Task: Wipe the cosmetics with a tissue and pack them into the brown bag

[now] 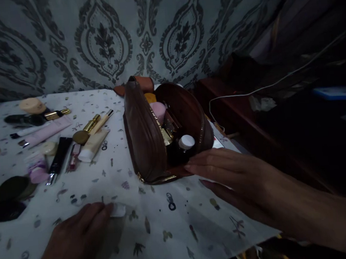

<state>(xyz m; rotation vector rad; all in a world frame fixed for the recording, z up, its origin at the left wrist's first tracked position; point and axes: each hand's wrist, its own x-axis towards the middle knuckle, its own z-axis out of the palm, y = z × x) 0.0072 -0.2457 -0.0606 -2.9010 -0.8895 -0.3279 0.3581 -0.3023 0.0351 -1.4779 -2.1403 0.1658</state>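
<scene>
Left hand [75,235] first, low over the printed cloth [160,242]: its fingertips are closed on one end of a small white piece [118,209], most of which I cannot make out. With so short an end pinched, I judge that a loose grip could let it drop. My right hand [233,172] lies with its fingers together, tips at the front rim of the open brown bag [145,137], thumb apart below; whether they pinch that rim, I can't tell. Pressing hard there could tip the bag towards me, and the white-capped bottle [187,142], just inside my fingertips, might then roll out. The gold zip teeth [157,122] could scrape a knuckle or snag something on the way past. Behind the bottle, the pink item [159,111] crowds the bag's far end, so forcing more in might jam it. Further left, the cream tube [94,145] and black tube [60,158] lie among other cosmetics, where a careless sweep of my arm could scatter them.
</scene>
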